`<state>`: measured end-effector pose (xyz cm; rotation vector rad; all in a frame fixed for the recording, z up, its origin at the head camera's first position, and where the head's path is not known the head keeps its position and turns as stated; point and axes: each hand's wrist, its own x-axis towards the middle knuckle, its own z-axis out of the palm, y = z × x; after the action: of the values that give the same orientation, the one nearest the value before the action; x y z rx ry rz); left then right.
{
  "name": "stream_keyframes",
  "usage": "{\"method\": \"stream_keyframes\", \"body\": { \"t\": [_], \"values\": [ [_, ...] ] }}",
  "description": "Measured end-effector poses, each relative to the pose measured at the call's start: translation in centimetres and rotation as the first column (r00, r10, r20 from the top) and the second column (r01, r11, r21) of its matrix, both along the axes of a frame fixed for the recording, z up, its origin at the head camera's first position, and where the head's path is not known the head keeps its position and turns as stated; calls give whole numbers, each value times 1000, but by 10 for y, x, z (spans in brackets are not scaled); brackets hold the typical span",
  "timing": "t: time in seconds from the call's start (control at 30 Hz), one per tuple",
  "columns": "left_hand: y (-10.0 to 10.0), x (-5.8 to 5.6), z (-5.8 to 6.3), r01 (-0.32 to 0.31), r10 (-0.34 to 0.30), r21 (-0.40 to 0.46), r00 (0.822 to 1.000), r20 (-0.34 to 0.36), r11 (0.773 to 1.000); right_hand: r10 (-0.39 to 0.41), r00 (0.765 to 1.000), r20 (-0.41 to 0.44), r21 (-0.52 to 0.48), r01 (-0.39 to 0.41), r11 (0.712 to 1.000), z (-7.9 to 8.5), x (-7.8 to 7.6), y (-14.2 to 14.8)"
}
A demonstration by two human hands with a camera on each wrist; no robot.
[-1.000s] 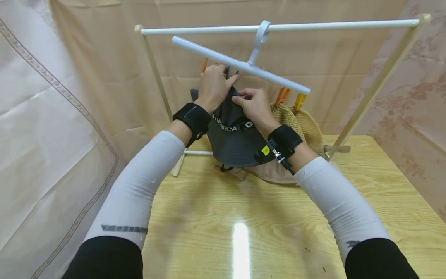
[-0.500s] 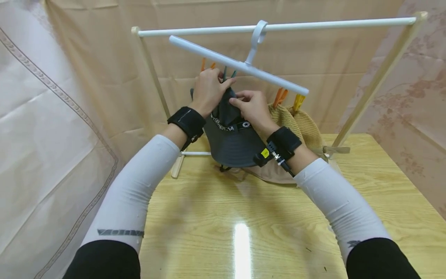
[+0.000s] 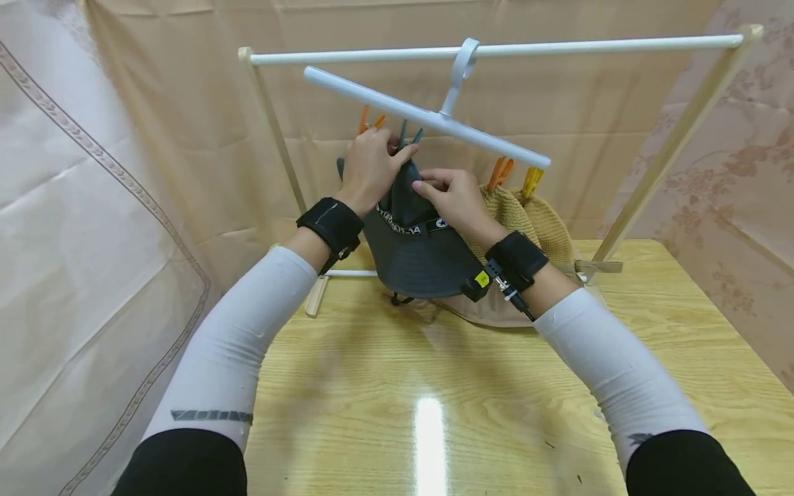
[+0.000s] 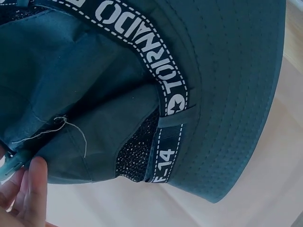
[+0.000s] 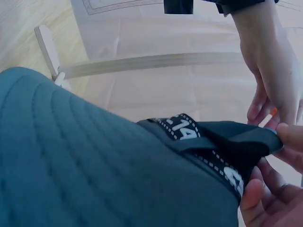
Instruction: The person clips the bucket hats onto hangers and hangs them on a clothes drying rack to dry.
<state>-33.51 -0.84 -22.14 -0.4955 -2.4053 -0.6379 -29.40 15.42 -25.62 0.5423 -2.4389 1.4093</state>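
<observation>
A dark grey sun hat (image 3: 422, 265) with a wide stitched brim and a lettered band hangs under the white hanger (image 3: 428, 116). My left hand (image 3: 370, 165) pinches the top of its crown, thumb beside a teal clothespin (image 3: 417, 136). In the left wrist view, the left fingers (image 4: 37, 182) meet the folded crown right at that clothespin (image 4: 13, 165), and a loose thread trails over the cloth. From the right side, my right hand (image 3: 459, 201) pinches a fold of the crown with thumb and forefinger. The right wrist view has both hands close together on the hat (image 5: 104, 165).
The hanger hooks over the rack's white top bar (image 3: 589, 48) and tilts down to the right. Orange (image 3: 500, 172) and yellow clothespins (image 3: 532, 180) hold a tan knitted hat (image 3: 542, 224). Beige cloth hangs behind the wooden table (image 3: 496, 399).
The left hand has shifted slightly down and left, so more of the teal clothespin shows. The right hand has moved slightly down and its wrist outward. Both stay at the hat's crown.
</observation>
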Motion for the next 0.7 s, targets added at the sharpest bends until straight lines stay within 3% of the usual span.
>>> {"method": "stream_keyframes", "body": {
  "t": [0.1, 0.33, 0.53, 0.7],
  "values": [
    [-3, 1, -3, -10, 10, 14, 1000, 0, 1000, 23, 1000, 2, 29, -23, 999, -2, 1, 2],
    [-5, 4, -5, -16, 15, 42, 1000, 19, 999, 38, 998, 48, -63, -35, 997, -6, 2, 9],
    [-3, 5, -8, 1, -2, 68, 1000, 23, 998, 20, 990, 138, -195, 8, 981, -6, 8, 10],
    [-4, 6, -11, -7, 6, 86, 1000, 9, 996, 1, 980, 198, -222, 44, 974, -5, 11, 10]
  ]
}}
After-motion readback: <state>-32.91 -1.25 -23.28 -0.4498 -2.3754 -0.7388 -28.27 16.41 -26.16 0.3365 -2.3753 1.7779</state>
